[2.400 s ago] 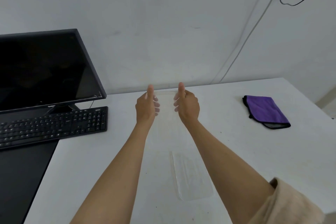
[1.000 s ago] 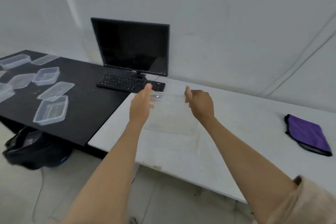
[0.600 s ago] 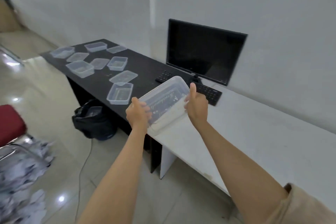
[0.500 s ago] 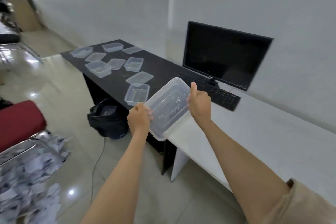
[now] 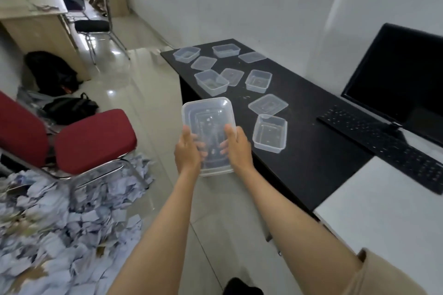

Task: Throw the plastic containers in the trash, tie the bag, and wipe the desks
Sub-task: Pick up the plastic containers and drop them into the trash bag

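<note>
You have lifted one tub point(image 5: 208, 132) off the white tabletop point(image 5: 374, 213) and swung left with it; a couple of seconds ago your hands were closing on it in front of the monitor point(image 5: 400, 79), and now it hangs in the air off the black tabletop's point(image 5: 309, 158) near edge, over the floor point(image 5: 148, 93). Your left hand point(image 5: 188, 152) and right hand point(image 5: 236, 148) clamp its near end from either side, thumbs lying on the rim, the remaining fingers point(image 5: 224, 145) curled under the base and visible through the clear plastic; the far end projects beyond your fingertips, unsupported. Beyond and to the right of your fingers, nine more tubs and lids point(image 5: 269, 133) lie scattered on the black tabletop, the closest just beside your right hand, none yet collected. The black trash bag that was under that tabletop half a second ago has dropped out of view, likely hidden below the held tub and your arms; I cannot confirm its position. Assessment: the first disposal is in transit, not completed. Bag tying and wiping remain outstanding. A lid also stayed on the white tabletop behind you. To the left of your fingers a red chair point(image 5: 93, 139) and a paper heap point(image 5: 60, 223) narrow the floor.
</note>
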